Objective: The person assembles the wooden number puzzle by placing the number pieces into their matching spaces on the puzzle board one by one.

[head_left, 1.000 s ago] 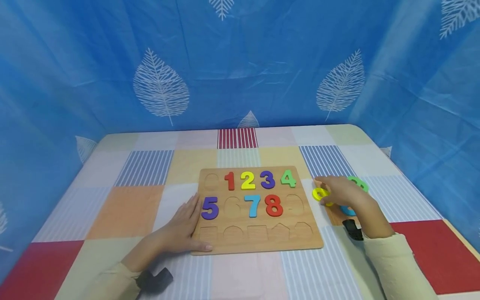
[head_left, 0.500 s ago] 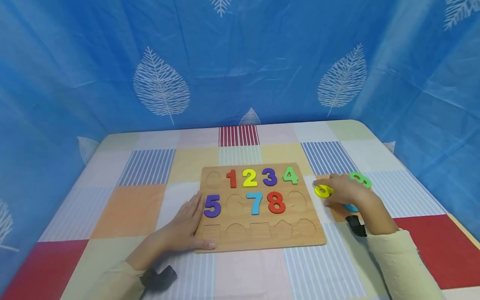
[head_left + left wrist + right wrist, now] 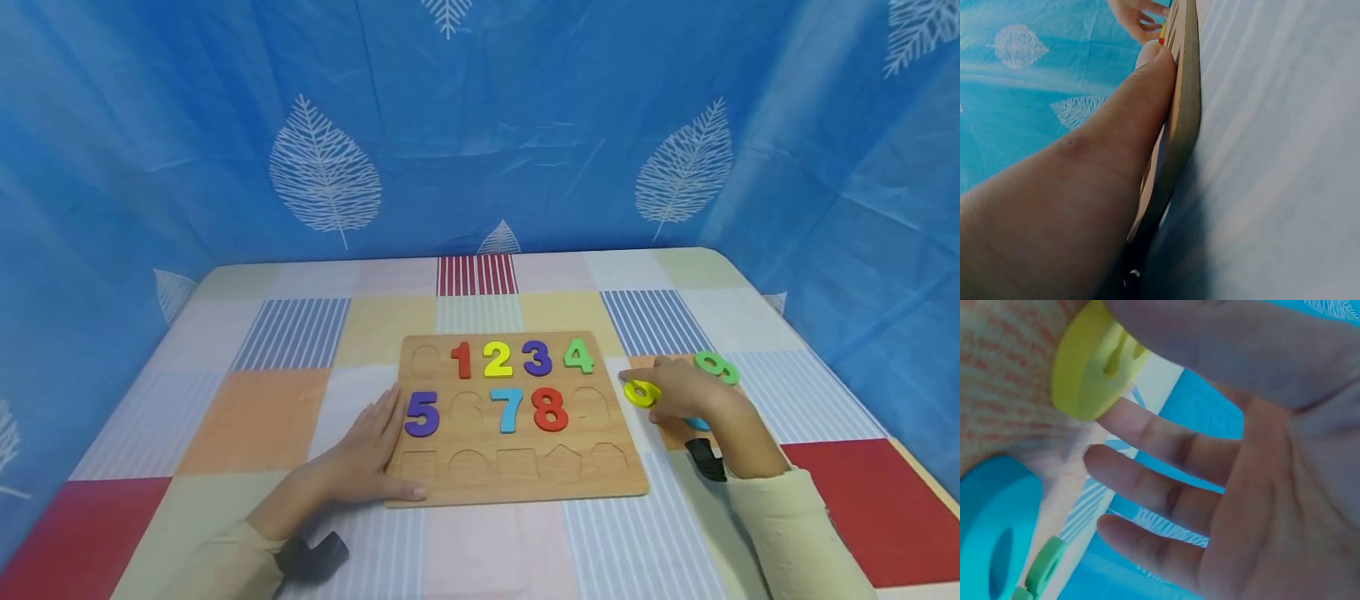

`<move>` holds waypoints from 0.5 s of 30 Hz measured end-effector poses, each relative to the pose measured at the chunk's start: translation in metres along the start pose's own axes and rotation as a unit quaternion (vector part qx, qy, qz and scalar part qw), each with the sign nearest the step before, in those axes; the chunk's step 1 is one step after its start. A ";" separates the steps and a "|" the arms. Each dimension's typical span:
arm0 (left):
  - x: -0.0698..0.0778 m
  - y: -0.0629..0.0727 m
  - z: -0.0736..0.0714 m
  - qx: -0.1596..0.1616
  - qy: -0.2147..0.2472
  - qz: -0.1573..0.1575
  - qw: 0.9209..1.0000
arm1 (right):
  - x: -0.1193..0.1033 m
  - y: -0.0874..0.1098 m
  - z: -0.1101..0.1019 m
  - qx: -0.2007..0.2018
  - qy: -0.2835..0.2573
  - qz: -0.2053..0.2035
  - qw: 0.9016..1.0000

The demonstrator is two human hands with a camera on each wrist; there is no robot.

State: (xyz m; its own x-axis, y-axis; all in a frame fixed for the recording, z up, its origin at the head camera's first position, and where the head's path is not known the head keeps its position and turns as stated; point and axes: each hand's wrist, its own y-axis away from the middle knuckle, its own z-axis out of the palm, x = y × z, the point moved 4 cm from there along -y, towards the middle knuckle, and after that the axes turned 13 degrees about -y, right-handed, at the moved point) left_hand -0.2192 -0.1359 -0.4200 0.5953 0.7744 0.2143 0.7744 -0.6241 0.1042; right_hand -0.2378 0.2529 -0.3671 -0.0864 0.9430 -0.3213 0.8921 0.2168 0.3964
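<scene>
A wooden number puzzle board (image 3: 480, 462) lies mid-table in the head view, with coloured numbers in its two upper rows. My left hand (image 3: 367, 454) rests along its left edge, fingers straight, thumb (image 3: 1159, 69) over the near left corner. Right of the board, my right hand (image 3: 686, 390) pinches a yellow number 6 (image 3: 642, 393) between thumb and forefinger. In the right wrist view that yellow 6 (image 3: 1094, 369) stands tilted, the other fingers spread beside it. Part of it is hidden by the thumb. A green number 9 (image 3: 716, 367) and a blue piece (image 3: 697, 424) lie by this hand.
Red 1 (image 3: 462, 361), yellow 2, purple 3 and green 4 sit in the board's top row. Purple 5 (image 3: 422, 414), light blue 7 and red 8 are in the middle row. A checked cloth covers the table, and a blue leaf-patterned curtain (image 3: 495, 133) stands behind.
My right fingers have closed around the yellow 6 and shifted slightly left with it, turning it a little. My left hand stays on the board's edge.
</scene>
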 end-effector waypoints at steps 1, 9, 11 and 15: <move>0.000 0.000 0.000 -0.001 -0.001 0.000 1.000 | 0.000 -0.001 0.000 0.003 -0.002 0.000 1.000; -0.001 -0.001 0.000 0.004 0.001 0.002 1.000 | 0.001 -0.005 0.000 0.013 -0.018 -0.013 1.000; -0.001 -0.001 0.001 0.002 -0.001 0.002 1.000 | 0.001 -0.005 -0.001 0.018 -0.013 -0.014 1.000; -0.001 0.000 0.001 -0.002 -0.002 -0.001 1.000 | -0.007 -0.002 -0.003 0.037 -0.019 -0.034 0.999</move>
State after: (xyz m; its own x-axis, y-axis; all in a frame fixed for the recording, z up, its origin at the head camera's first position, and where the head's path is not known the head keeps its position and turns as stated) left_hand -0.2199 -0.1368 -0.4211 0.5946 0.7761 0.2100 0.7746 -0.6230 0.1089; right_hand -0.2402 0.2463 -0.3633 -0.1329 0.9157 -0.3792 0.9149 0.2604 0.3083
